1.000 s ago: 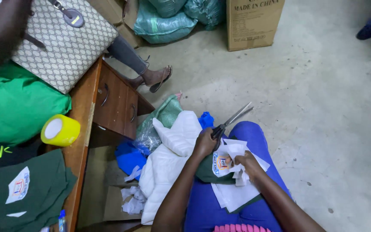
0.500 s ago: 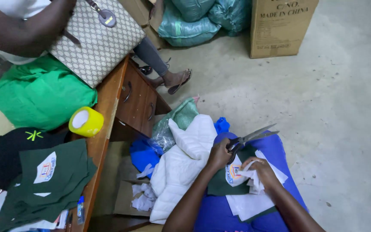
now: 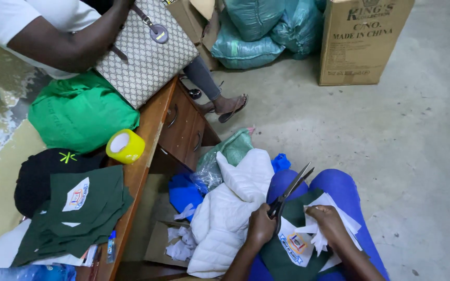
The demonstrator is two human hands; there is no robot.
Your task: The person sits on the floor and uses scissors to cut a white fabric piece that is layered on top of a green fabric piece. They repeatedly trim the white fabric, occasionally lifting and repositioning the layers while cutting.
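— Holding what, and where do we have it?
— Our left hand (image 3: 260,228) is clamped on the scissors (image 3: 289,192), blades pointing far-right. Our right hand (image 3: 328,220) pinches the white paper (image 3: 316,232) on our lap, just right of them.

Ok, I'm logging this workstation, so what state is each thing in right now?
Scissors: blades open, held in the left hand.
Dark green cloth: on the lap, white printed patch on it, under the right hand.
Yellow tape roll: lying on the desk edge.
Desk drawers: closed.
Cardboard box: upright on the floor.
Folded green garments: stacked on the desk.
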